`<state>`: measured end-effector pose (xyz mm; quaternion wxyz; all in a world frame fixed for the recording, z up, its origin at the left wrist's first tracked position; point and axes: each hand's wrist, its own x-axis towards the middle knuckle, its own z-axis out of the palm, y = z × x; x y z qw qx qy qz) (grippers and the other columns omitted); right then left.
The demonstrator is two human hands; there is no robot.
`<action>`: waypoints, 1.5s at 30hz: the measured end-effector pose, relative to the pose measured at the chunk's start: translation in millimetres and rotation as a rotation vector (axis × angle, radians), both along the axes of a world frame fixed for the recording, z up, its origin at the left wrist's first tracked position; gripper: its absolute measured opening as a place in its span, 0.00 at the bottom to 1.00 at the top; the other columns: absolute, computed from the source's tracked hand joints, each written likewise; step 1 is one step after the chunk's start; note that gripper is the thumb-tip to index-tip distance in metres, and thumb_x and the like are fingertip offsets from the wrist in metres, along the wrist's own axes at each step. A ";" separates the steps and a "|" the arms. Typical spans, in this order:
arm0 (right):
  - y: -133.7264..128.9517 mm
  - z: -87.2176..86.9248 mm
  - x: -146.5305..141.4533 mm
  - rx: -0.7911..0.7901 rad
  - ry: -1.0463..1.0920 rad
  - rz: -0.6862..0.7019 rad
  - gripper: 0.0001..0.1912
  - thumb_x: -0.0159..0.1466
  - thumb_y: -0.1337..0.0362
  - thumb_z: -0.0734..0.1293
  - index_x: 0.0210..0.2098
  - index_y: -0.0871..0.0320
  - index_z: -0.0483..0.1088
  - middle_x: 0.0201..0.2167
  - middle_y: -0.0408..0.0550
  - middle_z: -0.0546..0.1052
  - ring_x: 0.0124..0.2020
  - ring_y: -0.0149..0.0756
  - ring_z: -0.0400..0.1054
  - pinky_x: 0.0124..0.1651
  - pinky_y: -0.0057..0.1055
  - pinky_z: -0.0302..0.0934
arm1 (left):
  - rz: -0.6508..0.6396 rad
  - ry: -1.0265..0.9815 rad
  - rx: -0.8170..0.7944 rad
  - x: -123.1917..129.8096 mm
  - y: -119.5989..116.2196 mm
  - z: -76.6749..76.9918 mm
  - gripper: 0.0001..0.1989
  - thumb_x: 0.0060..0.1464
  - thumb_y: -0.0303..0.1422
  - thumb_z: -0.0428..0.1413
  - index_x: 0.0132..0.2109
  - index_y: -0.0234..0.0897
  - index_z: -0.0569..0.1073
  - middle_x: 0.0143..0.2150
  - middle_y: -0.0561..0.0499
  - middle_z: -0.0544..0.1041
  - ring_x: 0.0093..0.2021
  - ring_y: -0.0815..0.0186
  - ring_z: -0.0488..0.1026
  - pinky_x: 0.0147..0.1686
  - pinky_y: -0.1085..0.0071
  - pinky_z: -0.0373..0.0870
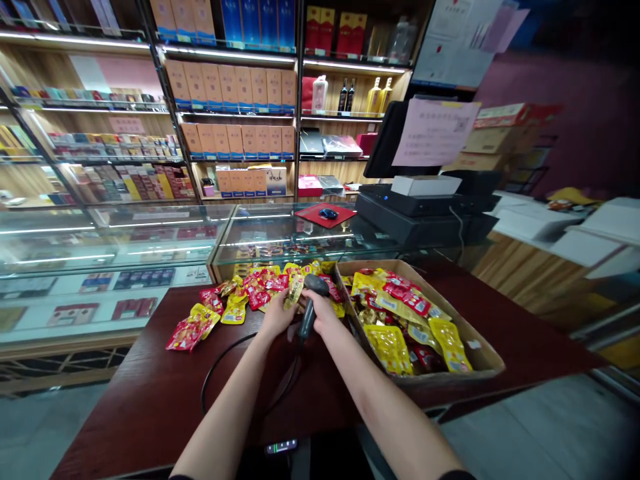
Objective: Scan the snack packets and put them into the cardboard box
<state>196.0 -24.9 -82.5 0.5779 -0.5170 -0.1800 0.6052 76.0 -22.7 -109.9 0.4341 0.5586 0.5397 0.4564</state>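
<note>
Over the middle of the dark red table, my left hand (276, 316) is closed on a small yellow snack packet (295, 291). Close beside it, my right hand (323, 308) grips a black handheld barcode scanner (309, 310), its head right at the packet. A black cable (220, 363) runs from the scanner's handle and loops over the table. Behind both hands lies a loose pile of red and yellow snack packets (263, 288). To the right, an open cardboard box (487, 363) holds many more such packets.
A glass display counter (165, 250) borders the table's far side, with a mouse (328, 213) on a red mat (345, 217). A monitor (385, 143) stands at the back right. Shelves of boxed goods (230, 87) line the wall. Several packets (193, 327) lie at the table's left.
</note>
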 end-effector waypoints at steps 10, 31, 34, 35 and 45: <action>-39.0 -1.4 -12.4 0.225 -0.042 0.121 0.12 0.45 0.65 0.71 0.31 0.60 0.74 0.38 0.50 0.80 0.42 0.39 0.74 0.38 0.29 0.67 | 0.046 -0.192 -0.246 -27.4 -23.9 -4.9 0.13 0.49 0.24 0.59 0.43 0.36 0.77 0.36 0.48 0.80 0.36 0.60 0.78 0.34 0.67 0.76; -60.1 -34.7 -10.4 0.095 0.380 0.012 0.11 0.46 0.71 0.70 0.31 0.62 0.73 0.34 0.50 0.79 0.40 0.40 0.75 0.46 0.37 0.71 | 0.051 -0.768 -0.484 -52.8 -54.5 5.4 0.08 0.57 0.24 0.55 0.44 0.27 0.74 0.39 0.39 0.80 0.35 0.63 0.79 0.36 0.70 0.78; -62.7 -32.3 -10.6 0.116 0.389 -0.002 0.10 0.47 0.71 0.70 0.31 0.61 0.72 0.35 0.49 0.79 0.42 0.41 0.74 0.48 0.36 0.71 | 0.035 -0.823 -0.490 -50.1 -55.5 5.7 0.08 0.59 0.22 0.52 0.44 0.27 0.72 0.38 0.40 0.80 0.35 0.62 0.79 0.39 0.67 0.78; -63.9 -30.8 -10.2 0.121 0.384 -0.002 0.10 0.47 0.71 0.69 0.30 0.61 0.72 0.36 0.48 0.79 0.43 0.41 0.74 0.48 0.36 0.71 | 0.031 -0.830 -0.493 -50.2 -55.2 5.6 0.08 0.59 0.22 0.51 0.44 0.28 0.72 0.38 0.40 0.80 0.35 0.62 0.80 0.39 0.66 0.78; -84.6 -24.1 -3.0 -0.012 0.085 0.189 0.15 0.49 0.64 0.74 0.34 0.61 0.69 0.36 0.52 0.78 0.33 0.40 0.76 0.28 0.34 0.72 | 0.016 -0.672 -0.577 -67.8 -24.6 1.8 0.06 0.58 0.22 0.52 0.44 0.29 0.70 0.37 0.41 0.79 0.34 0.59 0.79 0.36 0.57 0.79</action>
